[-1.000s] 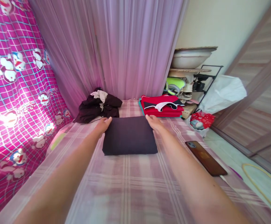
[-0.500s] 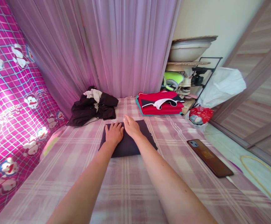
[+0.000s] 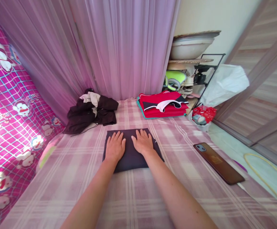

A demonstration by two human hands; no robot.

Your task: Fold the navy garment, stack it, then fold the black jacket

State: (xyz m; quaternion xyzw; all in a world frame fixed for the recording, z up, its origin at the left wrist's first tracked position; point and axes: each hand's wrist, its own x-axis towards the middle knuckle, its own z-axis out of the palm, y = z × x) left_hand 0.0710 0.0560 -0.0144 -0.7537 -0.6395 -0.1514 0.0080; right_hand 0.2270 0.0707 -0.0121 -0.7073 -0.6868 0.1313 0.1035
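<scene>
A dark folded garment (image 3: pixel 131 160) lies flat on the plaid bedsheet (image 3: pixel 129 197) in front of me. My left hand (image 3: pixel 115 145) rests palm down on its left half, fingers stretched forward. On its right half my right hand (image 3: pixel 142 141) lies flat too, thumb and fingers apart. Neither hand holds anything. Beyond the hands, to the right, sits a stack of folded red clothes (image 3: pixel 163 105) with a teal layer underneath. At the far left a rumpled black garment (image 3: pixel 93 111) with a grey-white patch is heaped.
A phone (image 3: pixel 218 162) in a brown case, with a white cable, lies on the bed's right side. Purple curtains (image 3: pixel 124 47) hang behind the bed. A rack (image 3: pixel 209 76) with shoes and basins stands at back right, near a white bag (image 3: pixel 226 82). A pink patterned cloth (image 3: pixel 16 111) hangs left.
My right hand has moved right from the garment's middle and turned from its edge to lie flat. My left hand stays on the left half. The view has shifted slightly.
</scene>
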